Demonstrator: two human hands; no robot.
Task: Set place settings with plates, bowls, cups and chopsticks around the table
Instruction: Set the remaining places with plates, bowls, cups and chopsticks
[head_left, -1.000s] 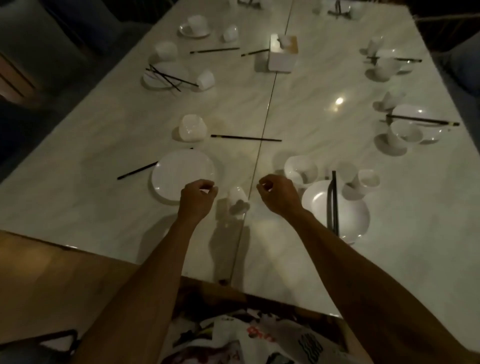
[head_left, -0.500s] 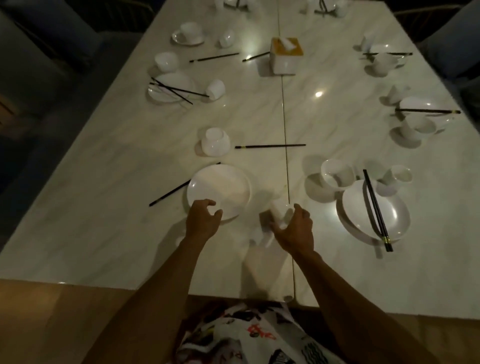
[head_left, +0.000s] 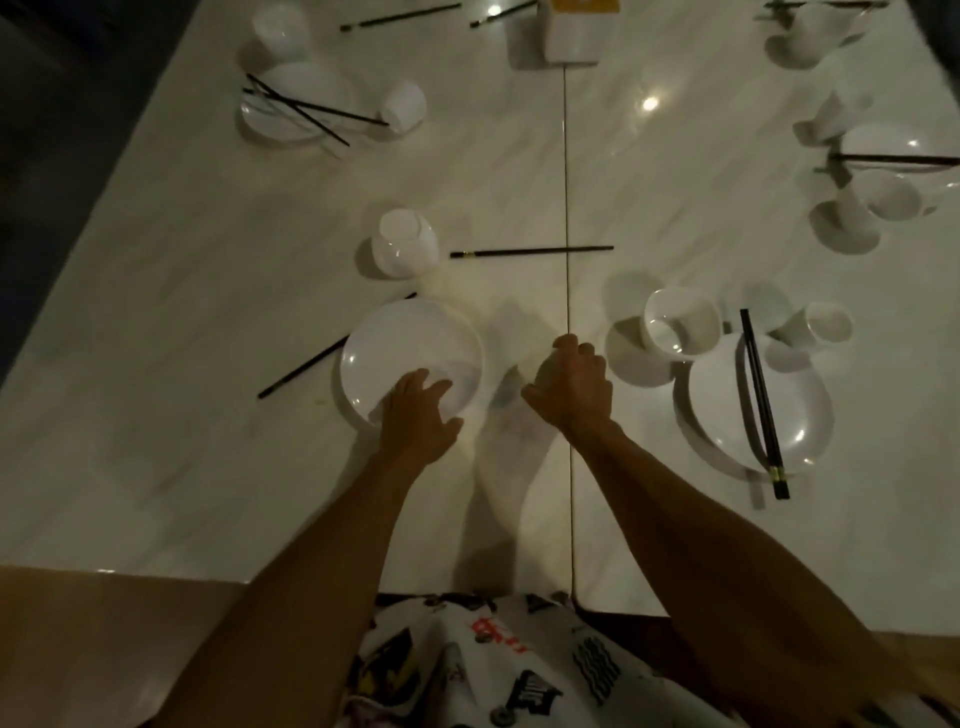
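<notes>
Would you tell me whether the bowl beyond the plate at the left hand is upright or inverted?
Inverted: the bowl shows its narrow foot on top, no opening visible.

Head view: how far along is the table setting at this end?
Done: right setting, chopsticks on plate, bowl, cup beside. In hand: left hand touches the near plate; right hand curled, contents hidden. Left: upturn the overturned bowl, pair the two stray chopsticks.

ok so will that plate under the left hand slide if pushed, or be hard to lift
The plate looks glossy on a polished table, so a push would probably slide it. A chopstick seems to run under it, so it may rock and drag that along. It looks ceramic: likely rigid, chip-prone.
</notes>
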